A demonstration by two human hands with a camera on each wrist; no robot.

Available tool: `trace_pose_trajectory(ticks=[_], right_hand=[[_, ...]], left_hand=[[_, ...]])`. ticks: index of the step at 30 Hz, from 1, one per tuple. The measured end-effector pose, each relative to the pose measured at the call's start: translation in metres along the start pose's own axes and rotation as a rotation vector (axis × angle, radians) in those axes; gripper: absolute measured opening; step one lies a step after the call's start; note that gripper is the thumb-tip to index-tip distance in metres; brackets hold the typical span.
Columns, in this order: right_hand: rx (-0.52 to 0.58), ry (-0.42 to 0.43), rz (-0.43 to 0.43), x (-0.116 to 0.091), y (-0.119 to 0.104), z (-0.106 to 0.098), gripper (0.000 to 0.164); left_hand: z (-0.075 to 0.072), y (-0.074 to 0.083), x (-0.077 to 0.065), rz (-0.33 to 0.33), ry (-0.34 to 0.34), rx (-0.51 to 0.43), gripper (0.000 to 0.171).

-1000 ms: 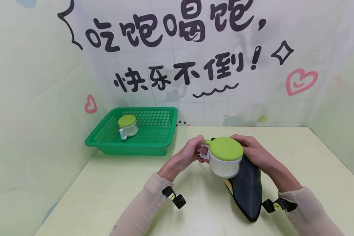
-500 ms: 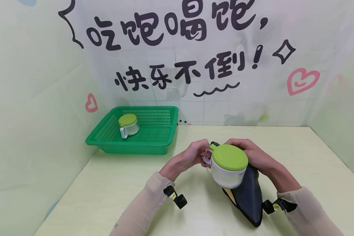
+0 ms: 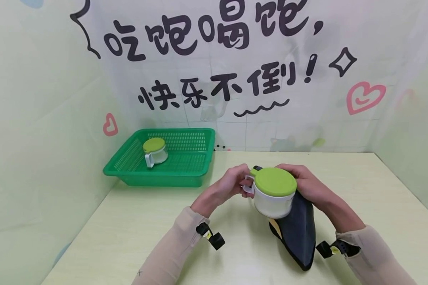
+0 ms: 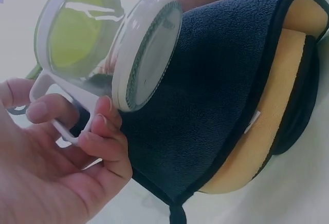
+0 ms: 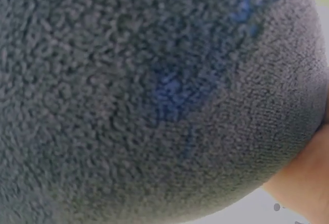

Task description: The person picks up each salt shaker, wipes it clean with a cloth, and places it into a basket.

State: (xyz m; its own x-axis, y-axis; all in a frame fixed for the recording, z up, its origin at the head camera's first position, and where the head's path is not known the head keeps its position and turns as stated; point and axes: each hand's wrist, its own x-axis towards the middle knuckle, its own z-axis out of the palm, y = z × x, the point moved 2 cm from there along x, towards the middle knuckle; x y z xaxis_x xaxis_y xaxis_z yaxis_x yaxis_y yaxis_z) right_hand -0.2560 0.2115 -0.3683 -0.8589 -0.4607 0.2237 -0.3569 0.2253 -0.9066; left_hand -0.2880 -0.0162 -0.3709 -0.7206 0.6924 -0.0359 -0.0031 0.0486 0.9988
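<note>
A clear seasoning jar (image 3: 274, 206) with a green lid (image 3: 275, 182) and a white handle is held up over the table. My left hand (image 3: 235, 180) grips the handle, its fingers curled through and round it in the left wrist view. My right hand (image 3: 308, 185) holds a dark blue cloth (image 3: 301, 233) with a tan underside against the jar's far right side; its fingertips are hidden behind jar and cloth. In the left wrist view the cloth (image 4: 216, 80) hangs folded behind the jar's base (image 4: 154, 54). Cloth fills most of the right wrist view.
A green plastic basket (image 3: 164, 181) stands at the back left of the pale table (image 3: 157, 233). Inside it is a similar jar (image 3: 158, 155) with a green lid. A printed curtain (image 3: 214, 95) hangs behind the table, with side walls left and right.
The jar, cloth and both hands dipped toward the person, then rose back to nearly where they were. Both grips have stayed the same. The basket and its jar have not moved.
</note>
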Motion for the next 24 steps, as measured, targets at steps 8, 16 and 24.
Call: trace_pose_trajectory(ticks=[8, 16, 24], right_hand=[[-0.111, 0.169, 0.083, 0.0, -0.007, -0.005, 0.031], [-0.219, 0.325, 0.165, -0.001, -0.013, -0.005, 0.039], [-0.303, 0.407, 0.186, -0.004, -0.018, -0.003, 0.042]], left_hand=[[-0.006, 0.006, -0.002, -0.042, 0.174, -0.014, 0.033], [-0.007, 0.012, -0.005, -0.063, 0.347, -0.026, 0.036], [-0.001, 0.015, -0.006, -0.051, 0.422, -0.088, 0.038]])
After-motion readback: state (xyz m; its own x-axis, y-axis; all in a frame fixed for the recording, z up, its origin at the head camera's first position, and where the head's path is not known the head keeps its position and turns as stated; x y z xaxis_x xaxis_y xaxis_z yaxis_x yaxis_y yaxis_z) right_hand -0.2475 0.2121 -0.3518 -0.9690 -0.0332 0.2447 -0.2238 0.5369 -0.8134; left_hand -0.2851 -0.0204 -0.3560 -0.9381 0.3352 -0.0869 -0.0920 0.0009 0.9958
